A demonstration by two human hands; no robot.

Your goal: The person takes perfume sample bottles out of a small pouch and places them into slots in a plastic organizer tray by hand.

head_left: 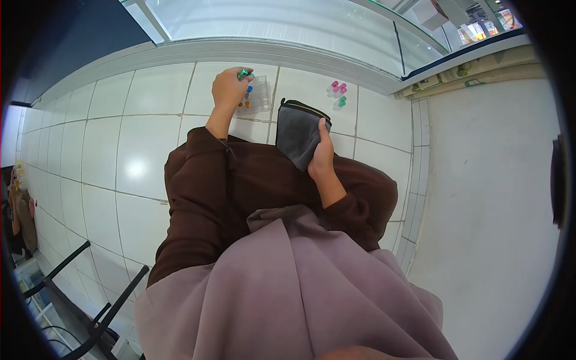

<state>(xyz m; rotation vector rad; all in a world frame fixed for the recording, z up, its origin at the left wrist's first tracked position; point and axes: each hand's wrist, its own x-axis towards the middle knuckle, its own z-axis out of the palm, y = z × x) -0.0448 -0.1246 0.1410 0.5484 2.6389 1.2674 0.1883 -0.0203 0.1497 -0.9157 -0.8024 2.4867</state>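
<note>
My left hand (pixel 230 90) is closed round a small green item (pixel 243 74) above the upper left part of a clear plastic tray (pixel 261 96). Blue and orange small pieces (pixel 248 104) lie in the tray's left side, beside my fingers. With my right hand (pixel 323 155) I grip the right edge of a dark grey zip pouch (pixel 297 132), thumb on its front, over my lap. To the right of the pouch, pink pieces (pixel 339 87) and green pieces (pixel 342 102) rest on the tiled floor.
A glass display case (pixel 270 21) with a white base runs along the far side. Rolled patterned cloth (pixel 474 75) lies at the upper right, above a pale surface (pixel 486 180). Black metal bars (pixel 114 309) stand at the lower left. White tiles (pixel 141 150) cover the floor.
</note>
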